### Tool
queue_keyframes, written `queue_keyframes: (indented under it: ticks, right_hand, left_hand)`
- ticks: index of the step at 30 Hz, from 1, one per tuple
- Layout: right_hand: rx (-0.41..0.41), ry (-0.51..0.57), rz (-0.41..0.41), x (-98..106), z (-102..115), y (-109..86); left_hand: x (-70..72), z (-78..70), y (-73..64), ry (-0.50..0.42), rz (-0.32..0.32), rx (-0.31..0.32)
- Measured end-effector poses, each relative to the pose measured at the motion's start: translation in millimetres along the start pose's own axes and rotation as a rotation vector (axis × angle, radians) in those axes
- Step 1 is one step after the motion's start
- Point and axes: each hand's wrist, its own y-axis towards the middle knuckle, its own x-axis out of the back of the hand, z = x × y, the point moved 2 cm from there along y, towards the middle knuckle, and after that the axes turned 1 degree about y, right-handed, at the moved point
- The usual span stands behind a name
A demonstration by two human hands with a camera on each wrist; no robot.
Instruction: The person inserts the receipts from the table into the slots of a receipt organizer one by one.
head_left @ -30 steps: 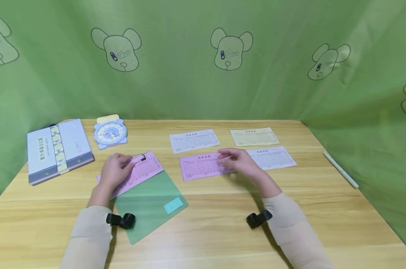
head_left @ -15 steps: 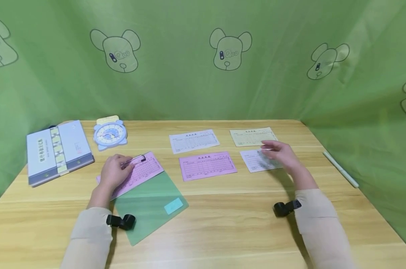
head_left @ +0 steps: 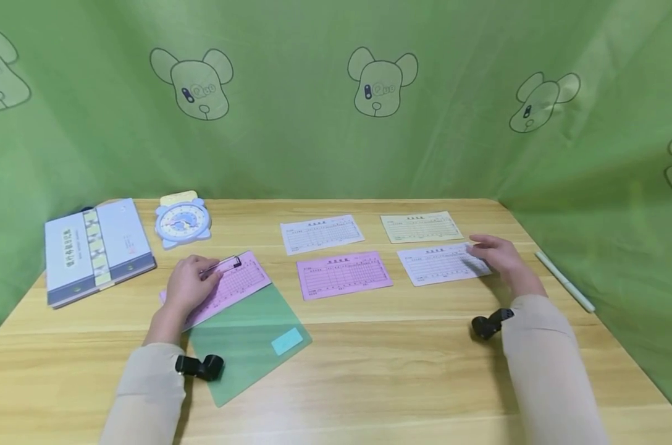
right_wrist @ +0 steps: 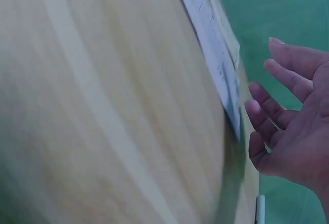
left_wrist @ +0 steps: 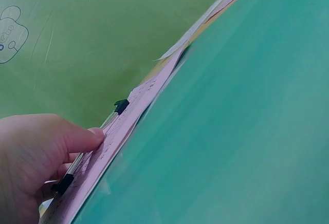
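Observation:
My left hand [head_left: 188, 284] holds the metal clip [left_wrist: 122, 106] with black ends at the top edge of a green clipboard [head_left: 249, 337]. A pink printed form [head_left: 244, 278] lies on the board, partly covered by that hand. In the left wrist view the thumb presses on the clip, with the other fingers curled behind it. My right hand [head_left: 503, 259] hovers at the right end of a white printed form [head_left: 433, 264]. Its fingers are apart and loosely bent, holding nothing, in the right wrist view. A second pink form [head_left: 344, 275] lies between the hands.
Behind are another white form [head_left: 322, 234] and a pale yellow one [head_left: 421, 227]. A blue binder [head_left: 69, 247] and a blue clock-shaped object [head_left: 183, 222] stand at the back left. A pale pen [head_left: 564, 281] lies near the right table edge. Green curtain surrounds the table.
My right hand has moved right, from over the middle pink form to the right end of the white form. My left hand stays on the clip.

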Motion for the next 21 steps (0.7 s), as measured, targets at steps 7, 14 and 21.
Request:
queue_keyframes:
  ticks: [7,14,21]
  right_hand:
    - [-0.07,-0.064,0.004,-3.1,-12.4,6.5]
    - [-0.087,-0.152,0.042,-5.0,-18.2,6.6]
    - [-0.071,-0.205,0.035,-5.9,-21.7,8.5]
  left_hand:
    - [-0.3,0.7,0.3,-0.002,-0.005,-0.001]
    - [0.1,0.3,0.3,-0.004,-0.014,-0.005]
    - [-0.4,1.4,0.0,-0.015,0.01,0.021]
